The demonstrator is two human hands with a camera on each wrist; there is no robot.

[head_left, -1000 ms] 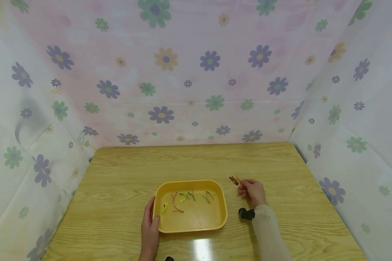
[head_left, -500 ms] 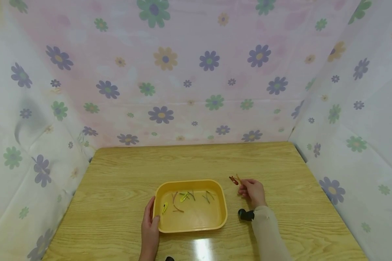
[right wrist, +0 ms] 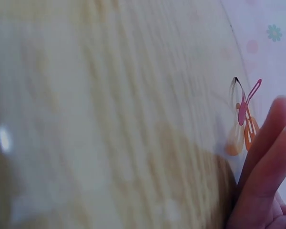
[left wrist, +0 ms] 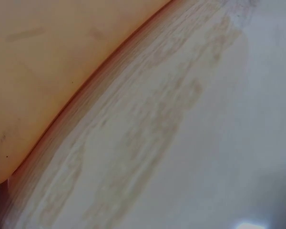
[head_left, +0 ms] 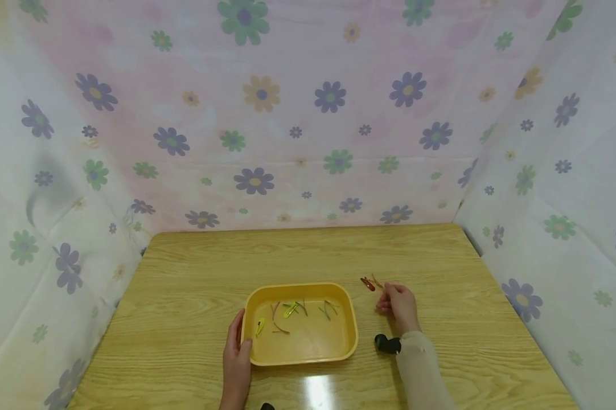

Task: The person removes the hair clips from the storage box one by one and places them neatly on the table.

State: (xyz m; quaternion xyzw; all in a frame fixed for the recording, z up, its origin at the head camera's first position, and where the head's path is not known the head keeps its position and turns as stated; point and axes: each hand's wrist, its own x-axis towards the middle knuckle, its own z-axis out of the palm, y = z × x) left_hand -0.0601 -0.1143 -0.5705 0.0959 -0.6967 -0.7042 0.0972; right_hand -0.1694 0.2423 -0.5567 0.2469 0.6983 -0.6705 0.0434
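The orange hair clip [head_left: 377,282] is seen on the table [head_left: 210,267], to the right of the tray's far right corner; more of it is now left uncovered, since the right hand [head_left: 401,306] has been shifted slightly away over the last half second, while the clip's place is hardly altered; from this it may be judged that the clip has been let go rather than lifted. The right hand's fingers are loosely bent, with nothing seen held between them; the tips are kept just beside the clip, and whether it is still touched cannot be told. The yellow tray [head_left: 308,361] is gripped by the left hand [head_left: 237,352], thumb at the rim and fingers along the outer left wall. Just left of the orange clip, a red hair clip [head_left: 368,285] is found; the two are overlapped in the right wrist view, so the orange one could be crowded there, and any straight path to the tray would be crossed by the red one. Inside the tray, two yellow-green clips [head_left: 290,310] are spread among several slender clips [head_left: 326,313]; a black device [head_left: 388,344] is worn at the right wrist; floral cloth [head_left: 308,142] is hung behind.
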